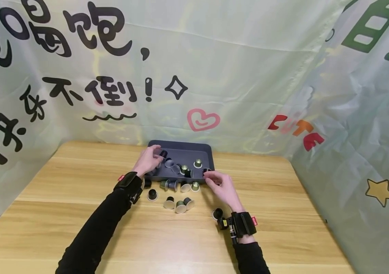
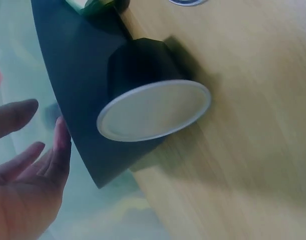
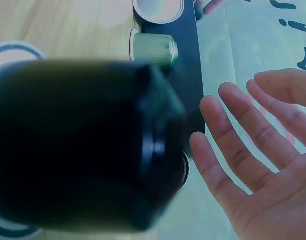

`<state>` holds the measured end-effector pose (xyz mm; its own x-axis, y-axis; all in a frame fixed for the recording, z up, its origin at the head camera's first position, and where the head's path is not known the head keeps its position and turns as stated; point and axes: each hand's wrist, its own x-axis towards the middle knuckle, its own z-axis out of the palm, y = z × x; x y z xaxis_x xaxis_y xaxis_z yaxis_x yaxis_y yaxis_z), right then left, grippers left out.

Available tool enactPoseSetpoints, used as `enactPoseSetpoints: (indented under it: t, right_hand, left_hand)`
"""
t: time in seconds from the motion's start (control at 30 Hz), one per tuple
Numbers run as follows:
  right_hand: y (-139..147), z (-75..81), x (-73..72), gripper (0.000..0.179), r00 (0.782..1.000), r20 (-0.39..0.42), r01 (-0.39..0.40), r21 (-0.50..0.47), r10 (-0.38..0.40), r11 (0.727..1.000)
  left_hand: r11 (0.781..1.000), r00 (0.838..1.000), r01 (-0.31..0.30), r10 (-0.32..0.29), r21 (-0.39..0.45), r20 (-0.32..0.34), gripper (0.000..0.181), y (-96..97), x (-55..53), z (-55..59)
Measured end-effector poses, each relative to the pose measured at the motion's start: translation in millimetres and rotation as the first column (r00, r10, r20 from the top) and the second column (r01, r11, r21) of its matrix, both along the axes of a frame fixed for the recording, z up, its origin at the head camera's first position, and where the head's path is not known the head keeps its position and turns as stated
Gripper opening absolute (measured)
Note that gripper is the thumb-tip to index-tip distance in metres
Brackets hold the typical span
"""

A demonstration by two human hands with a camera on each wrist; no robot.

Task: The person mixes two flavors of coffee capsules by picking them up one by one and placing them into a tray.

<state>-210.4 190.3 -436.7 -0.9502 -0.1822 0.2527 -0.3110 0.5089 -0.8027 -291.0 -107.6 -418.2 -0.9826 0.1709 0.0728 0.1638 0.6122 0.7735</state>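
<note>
My left hand [image 1: 148, 160] is over the left end of a dark grey baking tray [image 1: 180, 146], its fingertips right at a black coffee capsule [image 1: 163, 153]. Thumb and fingers stand apart in the left wrist view. At the tray's right edge, my right hand [image 1: 222, 186] has its fingertips beside another dark capsule [image 1: 206, 170]. The right wrist view shows its fingers [image 3: 238, 150] extended and spread. Several capsules lie in the tray, among them a green one [image 1: 198, 163] and a clear-looking one [image 1: 169, 163]. A large black capsule [image 2: 142, 65] fills much of the left wrist view.
On the wooden table [image 1: 167, 243], several more capsules are scattered before the tray, including a black one [image 1: 152, 194] and a pale-lidded one [image 1: 180, 207]. Another black capsule [image 1: 217, 213] lies by the right wrist. A printed cloth [image 1: 249, 76] hangs behind the table.
</note>
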Motion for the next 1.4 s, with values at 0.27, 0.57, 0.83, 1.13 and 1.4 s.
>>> enactPoseSetpoints:
  t: [0.27, 0.57, 0.83, 1.13, 1.4]
  right_hand:
    - [-1, -0.2, -0.8, 0.026, 0.999, 0.022, -0.028, 0.011, 0.028, 1.000]
    - [0, -0.5, 1.5, 0.024, 0.981, 0.072, -0.184, 0.059, 0.180, 0.981]
    - [-3, -0.7, 3.6, 0.026, 0.938, 0.129, -0.333, 0.091, 0.321, 0.938]
    - [-3, -0.7, 4.1, 0.027, 0.868, 0.199, -0.479, 0.096, 0.455, 0.872]
    - [-8, -6.1, 2.6, 0.026, 0.827, 0.206, -0.544, 0.062, 0.523, 0.837]
  left_hand:
    - [0.993, 0.999, 0.022, -0.018, 0.119, -0.028, 0.048, -21.9, 22.9, -5.4]
    - [0.972, 0.996, 0.022, 0.000, 0.233, -0.093, 0.040, -54.4, 64.3, -19.1]
    - [0.941, 0.996, 0.037, -0.008, 0.336, -0.087, 0.042, -62.4, 85.7, -25.4]
    - [0.933, 0.995, 0.045, -0.011, 0.356, -0.098, 0.044, -64.8, 87.7, -30.5]
    - [0.936, 0.994, 0.050, -0.014, 0.347, -0.107, 0.047, -66.0, 87.3, -32.3]
